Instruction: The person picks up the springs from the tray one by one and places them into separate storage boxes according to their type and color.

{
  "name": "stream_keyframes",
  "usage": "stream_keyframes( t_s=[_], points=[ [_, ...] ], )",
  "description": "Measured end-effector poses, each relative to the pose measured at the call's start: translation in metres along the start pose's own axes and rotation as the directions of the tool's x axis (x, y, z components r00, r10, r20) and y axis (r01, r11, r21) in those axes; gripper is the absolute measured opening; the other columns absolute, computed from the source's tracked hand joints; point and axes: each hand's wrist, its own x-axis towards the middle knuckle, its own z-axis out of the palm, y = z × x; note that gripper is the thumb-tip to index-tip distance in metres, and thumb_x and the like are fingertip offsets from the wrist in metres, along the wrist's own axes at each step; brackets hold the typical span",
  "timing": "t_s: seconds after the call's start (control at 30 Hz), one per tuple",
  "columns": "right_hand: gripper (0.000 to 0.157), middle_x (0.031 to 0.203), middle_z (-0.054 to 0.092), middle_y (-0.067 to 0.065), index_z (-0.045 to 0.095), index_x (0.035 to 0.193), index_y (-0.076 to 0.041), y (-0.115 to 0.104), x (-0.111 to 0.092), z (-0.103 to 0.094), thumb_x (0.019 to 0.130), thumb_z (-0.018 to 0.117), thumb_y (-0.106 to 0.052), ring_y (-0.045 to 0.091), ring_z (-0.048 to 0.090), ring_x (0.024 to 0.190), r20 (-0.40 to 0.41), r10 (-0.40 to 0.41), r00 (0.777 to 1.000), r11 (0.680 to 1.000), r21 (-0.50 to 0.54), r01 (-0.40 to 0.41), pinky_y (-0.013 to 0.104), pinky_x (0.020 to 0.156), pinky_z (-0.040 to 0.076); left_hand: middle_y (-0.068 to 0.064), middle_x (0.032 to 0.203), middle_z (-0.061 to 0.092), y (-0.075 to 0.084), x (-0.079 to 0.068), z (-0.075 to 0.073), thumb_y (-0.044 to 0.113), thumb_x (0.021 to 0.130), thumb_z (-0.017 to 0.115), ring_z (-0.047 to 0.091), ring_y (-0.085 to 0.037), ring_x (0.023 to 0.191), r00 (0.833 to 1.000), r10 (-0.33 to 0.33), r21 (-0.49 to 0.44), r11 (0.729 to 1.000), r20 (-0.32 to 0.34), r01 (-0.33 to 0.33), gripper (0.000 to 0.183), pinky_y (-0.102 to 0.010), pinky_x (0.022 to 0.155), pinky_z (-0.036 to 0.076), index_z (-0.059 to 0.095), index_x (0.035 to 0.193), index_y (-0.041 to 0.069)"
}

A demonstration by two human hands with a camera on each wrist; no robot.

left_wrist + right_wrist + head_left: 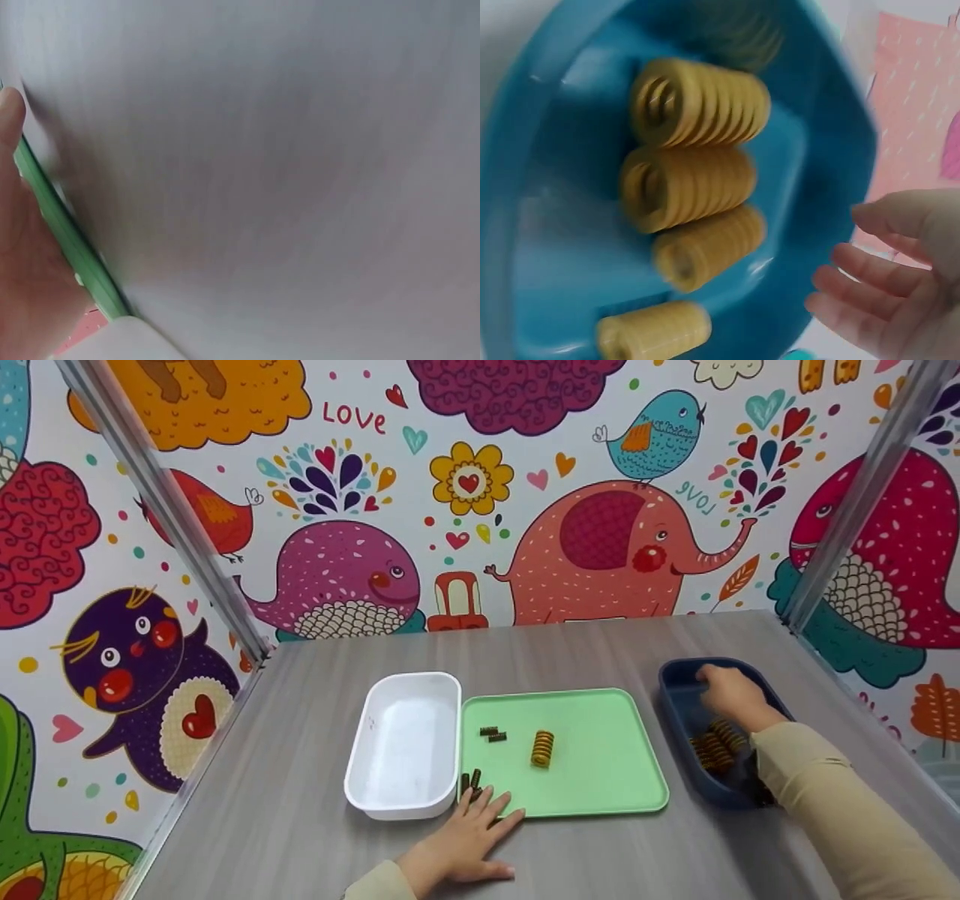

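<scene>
My left hand (474, 831) lies with spread fingers over the near left corner of the green tray (600, 780). Beside its fingertips are several small dark springs (476, 778), partly covered by the hand. Two more small dark springs (493, 733) lie farther back on the tray, and one yellow coil spring (542, 748) near its middle. Above the far part of the dark blue bin (679, 735) is my right hand (731, 695); the right wrist view shows its fingers loosely bent, holding nothing. Several yellow coil springs (701, 105) lie in the bin, apart from those fingers.
A white bin (405, 735) stands against the tray's left side, with small dark specks inside. The blue bin is to the tray's right. Behind the grey table (300, 720) rises a wall (480, 540) with cartoon animals, and metal posts stand at both far corners.
</scene>
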Motion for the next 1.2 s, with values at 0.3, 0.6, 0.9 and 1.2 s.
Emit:
stream_keyframes(
  t_s=[0.3, 0.6, 0.9, 1.2],
  points=[
    [0.029, 0.096, 0.063, 0.026, 0.056, 0.11, 0.008, -0.055, 0.007, 0.014, 0.083, 0.051, 0.001, 0.033, 0.06, 0.077, -0.182, -0.136, 0.974, 0.991, -0.04, 0.131, 0.047, 0.068, 0.05, -0.01, 0.151, 0.018, 0.001, 0.0, -0.001, 0.064, 0.085, 0.04, 0.016, -0.036, 0.137, 1.0, -0.011, -0.019, 1.0, 0.018, 0.011, 0.076, -0.055, 0.108, 0.016, 0.02, 0.147, 0.023],
    [0.026, 0.092, 0.064, 0.02, 0.058, 0.109, 0.003, -0.105, 0.004, 0.05, 0.085, 0.059, -0.006, 0.03, 0.062, 0.08, -0.096, -0.267, 0.959, 0.964, -0.032, 0.265, 0.042, 0.064, 0.051, -0.01, 0.151, 0.018, 0.0, 0.001, 0.003, 0.063, 0.085, 0.041, 0.016, -0.036, 0.138, 1.0, -0.002, -0.03, 1.0, 0.004, 0.002, 0.076, -0.056, 0.107, 0.017, 0.021, 0.147, 0.023],
    [0.03, 0.095, 0.066, 0.015, 0.057, 0.112, -0.002, -0.138, -0.001, 0.087, 0.089, 0.06, -0.022, 0.025, 0.063, 0.076, -0.03, -0.31, 0.95, 0.948, -0.088, 0.307, 0.038, 0.064, 0.05, -0.011, 0.151, 0.02, 0.0, 0.001, 0.004, 0.064, 0.085, 0.04, 0.018, -0.037, 0.137, 1.0, 0.003, -0.01, 1.0, -0.017, -0.003, 0.076, -0.056, 0.107, 0.018, 0.022, 0.146, 0.022],
    [0.036, 0.105, 0.066, 0.013, 0.058, 0.12, -0.009, -0.162, -0.003, 0.117, 0.09, 0.058, -0.028, 0.027, 0.064, 0.086, 0.078, -0.274, 0.958, 0.96, -0.039, 0.278, 0.043, 0.075, 0.05, -0.011, 0.151, 0.021, 0.0, 0.0, 0.003, 0.063, 0.085, 0.041, 0.018, -0.037, 0.137, 1.0, 0.004, -0.024, 1.0, -0.013, -0.004, 0.076, -0.056, 0.106, 0.018, 0.023, 0.146, 0.021]
  ],
)
